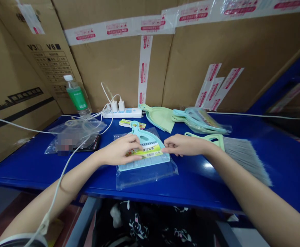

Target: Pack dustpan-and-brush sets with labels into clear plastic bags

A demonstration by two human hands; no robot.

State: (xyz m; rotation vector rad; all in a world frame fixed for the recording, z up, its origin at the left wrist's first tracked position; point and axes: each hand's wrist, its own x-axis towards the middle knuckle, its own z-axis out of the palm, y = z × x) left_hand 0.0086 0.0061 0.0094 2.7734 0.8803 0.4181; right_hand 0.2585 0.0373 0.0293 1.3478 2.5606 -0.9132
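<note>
A light blue dustpan (159,138) with a brush nested in it lies on a clear plastic bag (147,176) in front of me. Across its middle sits a yellow-green label card (153,149) with printing and a barcode. My left hand (121,149) is closed on the card's left end, thumb along the lower edge and fingers above. With fingers curled, my right hand (184,144) pinches at the card's right end, beside the pan's right edge. Its exact contact is hard to see. To the right lies a green-handled brush (244,156) with grey bristles.
At the back are a green dustpan (162,116), bagged dustpan sets (203,120), loose label cards (125,122) and a white power strip (131,112). A bottle (78,97) and plastic bags (88,127) stand left. A white cable (70,164) hangs across my left forearm. Cardboard walls the back.
</note>
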